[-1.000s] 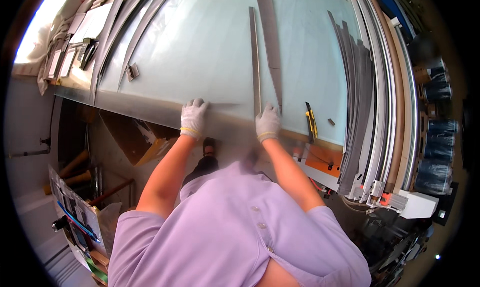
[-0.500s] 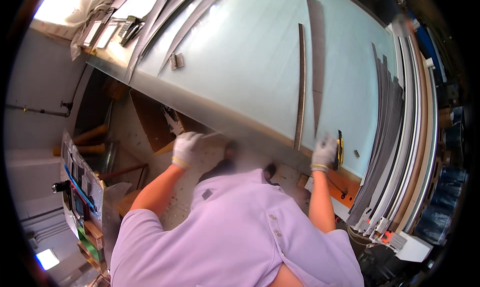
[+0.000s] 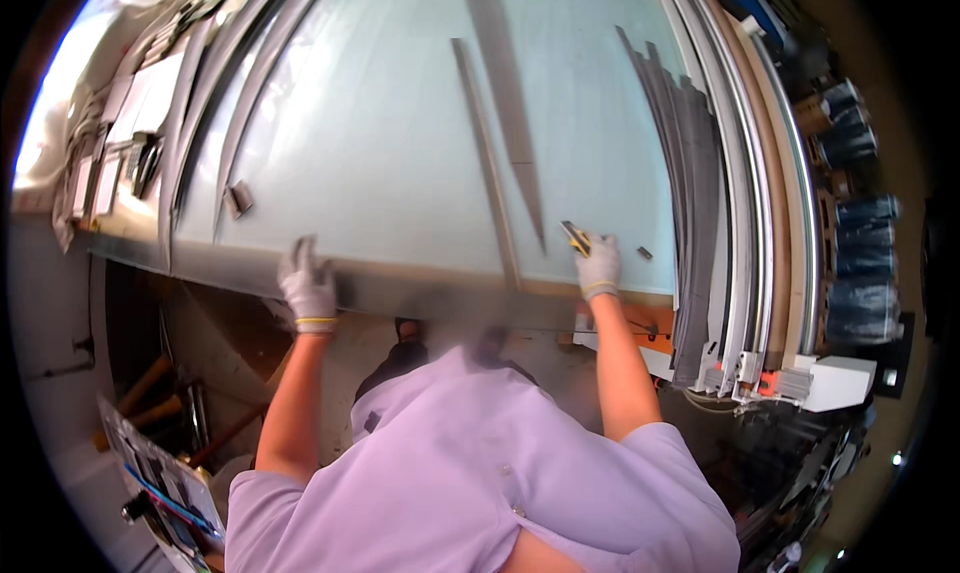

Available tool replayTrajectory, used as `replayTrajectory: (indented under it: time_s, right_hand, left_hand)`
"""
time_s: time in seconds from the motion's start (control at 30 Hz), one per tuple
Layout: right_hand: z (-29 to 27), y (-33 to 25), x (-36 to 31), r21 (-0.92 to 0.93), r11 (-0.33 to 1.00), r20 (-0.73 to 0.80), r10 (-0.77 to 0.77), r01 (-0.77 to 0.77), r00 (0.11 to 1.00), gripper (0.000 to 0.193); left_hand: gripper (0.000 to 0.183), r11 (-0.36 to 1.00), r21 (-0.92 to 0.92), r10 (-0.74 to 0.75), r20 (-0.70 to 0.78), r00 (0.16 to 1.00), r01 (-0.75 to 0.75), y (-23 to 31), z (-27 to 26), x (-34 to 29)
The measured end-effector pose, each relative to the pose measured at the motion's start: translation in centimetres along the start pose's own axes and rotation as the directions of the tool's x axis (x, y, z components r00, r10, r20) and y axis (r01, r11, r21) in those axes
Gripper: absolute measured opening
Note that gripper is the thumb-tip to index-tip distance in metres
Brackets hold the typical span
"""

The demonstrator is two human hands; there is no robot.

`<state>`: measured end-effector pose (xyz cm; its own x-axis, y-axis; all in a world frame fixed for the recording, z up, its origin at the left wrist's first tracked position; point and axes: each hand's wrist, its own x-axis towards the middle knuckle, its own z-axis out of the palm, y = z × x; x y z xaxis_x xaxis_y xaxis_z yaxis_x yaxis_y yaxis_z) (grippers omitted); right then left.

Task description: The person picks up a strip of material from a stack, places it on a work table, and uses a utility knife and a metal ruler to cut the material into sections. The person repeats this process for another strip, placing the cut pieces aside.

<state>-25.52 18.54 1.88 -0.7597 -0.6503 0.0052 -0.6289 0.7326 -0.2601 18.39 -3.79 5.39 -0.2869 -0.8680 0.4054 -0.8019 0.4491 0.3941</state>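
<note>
Clearly, the yellow-and-black utility knife (image 3: 577,239) lies at our right hand (image 3: 600,262), over the near right part of the pale glass-like tabletop (image 3: 380,173). Its long axis slants, with the dark end pointing away from us and to the left, toward the strips, and the other end running back into the gloved fingers. We cannot tell whether any blade is out.

Just left of the knife we see the pointed near end of a wide grey strip (image 3: 505,113); left of that, a narrow strip (image 3: 483,153) runs lengthwise away from us, its near end by the table's edge. A small dark block (image 3: 645,253) sits to the right of our hand.

Our right hand is much the nearer: its fingers are closed about the knife, the forearm reaching forward almost straight. Our left hand (image 3: 306,279) is well apart, at the near edge, fingers spread and pointing away, with nothing visible in its grasp; whether it presses on the edge, we cannot tell. Beyond it lies a small metallic piece (image 3: 238,200).
</note>
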Motion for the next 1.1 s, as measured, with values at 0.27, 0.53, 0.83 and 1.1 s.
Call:
replayTrajectory:
  time_s: [0.27, 0.53, 0.83, 1.1]
  right_hand:
    - [-0.2, -4.6, 2.8, 0.383, 0.923, 0.23, -0.123, 0.026, 0.965, 0.042]
    - [-2.3, -9.0, 2.9, 0.817, 0.571, 0.115, -0.286, 0.074, 0.951, 0.036]
    - [-0.9, -4.5, -3.1, 0.399, 0.896, 0.011, 0.208, -0.195, 0.978, 0.042]
    - [1.1, -5.4, -4.9, 0.132, 0.985, -0.123, 0.126, -0.11, 0.984, 0.046]
  left_hand:
    - [0.037, 0.907, -0.401, 0.277, 0.342, 0.898, -0.127, 16.0, 13.1, 4.0]
    - [0.047, 0.174, -0.552, 0.234, 0.827, 0.511, 0.815, 14.8, 28.3, 4.0]
    - [0.045, -0.661, -0.047, 0.283, 0.909, 0.307, 0.749, 19.8, 21.0, 16.6]
    - [0.053, 0.307, -0.817, -0.108, 0.48, 0.871, 0.488, 4.9, 10.0, 27.1]
